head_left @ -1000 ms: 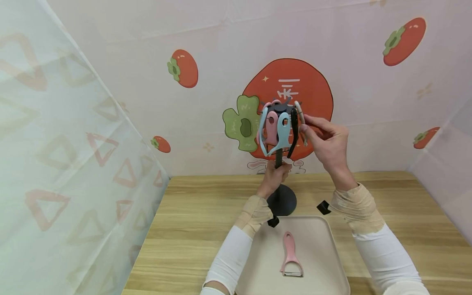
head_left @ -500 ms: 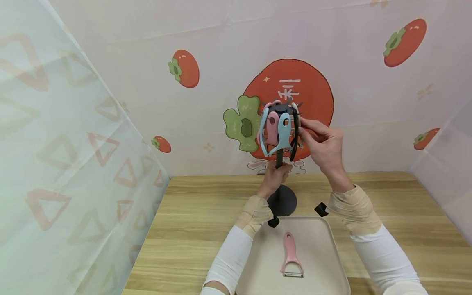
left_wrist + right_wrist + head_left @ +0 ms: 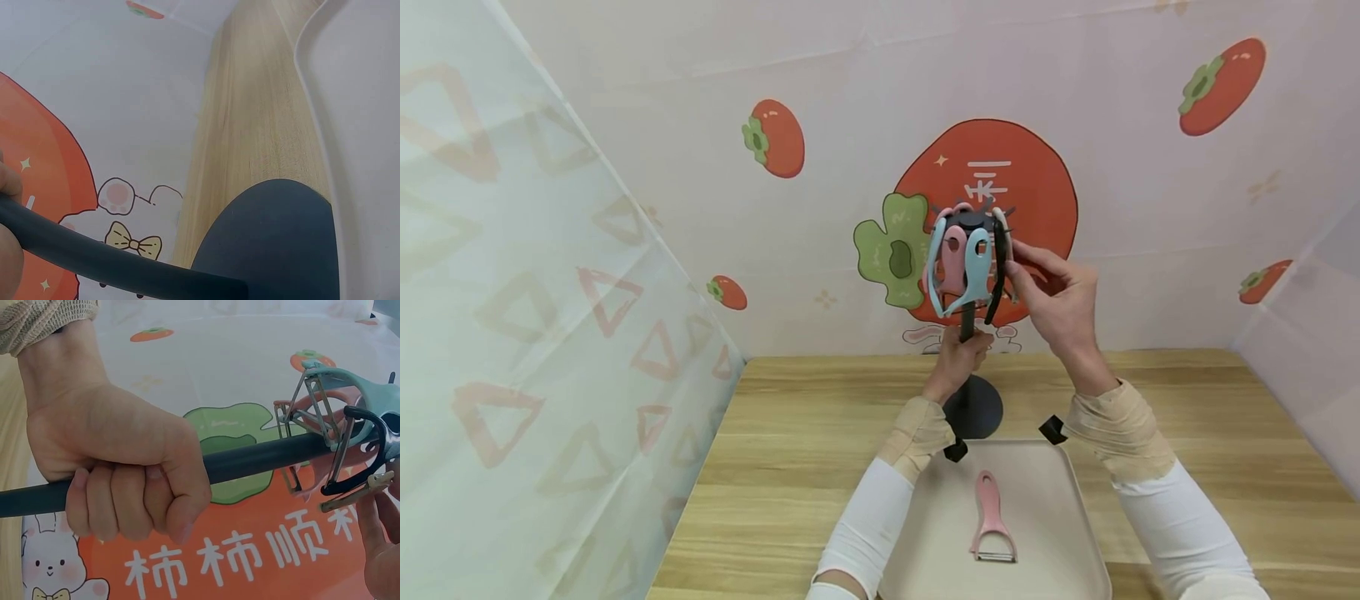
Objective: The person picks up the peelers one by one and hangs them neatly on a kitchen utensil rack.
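My left hand (image 3: 957,367) grips the dark pole (image 3: 967,318) of a rotating-style rack whose round base (image 3: 983,408) stands on the table; the right wrist view shows its fingers (image 3: 128,500) wrapped round the pole. At the rack's right side my right hand (image 3: 1062,304) pinches an off-white peeler (image 3: 1007,237) by its handle, close to a hook. Just left of it hangs a black peeler (image 3: 998,271). A light blue peeler (image 3: 977,265), a pink peeler (image 3: 952,260) and another light blue peeler (image 3: 935,267) hang further round. Whether the off-white peeler's hole is on the hook cannot be told.
A beige tray (image 3: 1056,533) lies in front of the base, with a pink peeler (image 3: 989,508) inside it. The wooden table (image 3: 790,475) meets a patterned wall cloth (image 3: 820,217) close behind the rack.
My right hand has shifted slightly left with the off-white peeler, bringing it against the black one, which swung a little. The left hand keeps its grip on the pole.
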A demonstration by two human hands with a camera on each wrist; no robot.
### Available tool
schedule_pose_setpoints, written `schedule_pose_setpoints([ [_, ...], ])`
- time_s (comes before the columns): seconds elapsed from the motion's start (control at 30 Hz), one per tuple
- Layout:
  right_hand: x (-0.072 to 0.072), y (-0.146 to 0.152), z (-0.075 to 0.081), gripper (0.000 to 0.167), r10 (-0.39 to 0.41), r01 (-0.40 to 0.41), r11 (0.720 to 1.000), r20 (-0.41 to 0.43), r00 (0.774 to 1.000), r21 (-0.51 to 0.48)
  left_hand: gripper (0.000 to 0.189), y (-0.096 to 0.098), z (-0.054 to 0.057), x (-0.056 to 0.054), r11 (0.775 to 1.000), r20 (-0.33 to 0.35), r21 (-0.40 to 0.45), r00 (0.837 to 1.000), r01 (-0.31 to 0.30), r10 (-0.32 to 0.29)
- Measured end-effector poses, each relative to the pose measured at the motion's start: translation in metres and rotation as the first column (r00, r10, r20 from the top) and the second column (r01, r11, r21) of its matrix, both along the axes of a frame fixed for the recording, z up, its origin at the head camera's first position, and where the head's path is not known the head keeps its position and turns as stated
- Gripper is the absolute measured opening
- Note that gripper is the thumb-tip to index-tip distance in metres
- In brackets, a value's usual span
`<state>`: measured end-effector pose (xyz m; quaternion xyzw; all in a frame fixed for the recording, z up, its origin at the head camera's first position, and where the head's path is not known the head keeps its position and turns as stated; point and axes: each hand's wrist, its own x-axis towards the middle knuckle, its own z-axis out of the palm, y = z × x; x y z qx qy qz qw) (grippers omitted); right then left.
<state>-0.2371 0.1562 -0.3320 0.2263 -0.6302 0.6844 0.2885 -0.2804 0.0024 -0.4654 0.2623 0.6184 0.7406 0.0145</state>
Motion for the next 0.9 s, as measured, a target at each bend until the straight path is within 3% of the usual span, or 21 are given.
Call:
schedule_pose_setpoints([
  [0.57,0.008,0.008,-0.011,0.027,-0.066,0.063,0.997,0.062,0.996,0.043,0.053,0.0,0.002,-0.001,1.0,-0.002,-0.004,1.0,-0.01,0.01],
  [0.77,0.029,0.013,-0.027,0.025,-0.097,0.093,0.995,0.105,0.99,0.045,0.054,0.0,0.001,0.003,1.0,0.005,-0.004,1.0,-0.014,0.014],
  [0.9,0.044,0.015,-0.037,0.026,-0.076,0.074,0.997,0.101,0.992,0.023,0.053,-0.001,0.001,0.003,1.0,0.008,-0.003,1.0,-0.018,0.018],
])
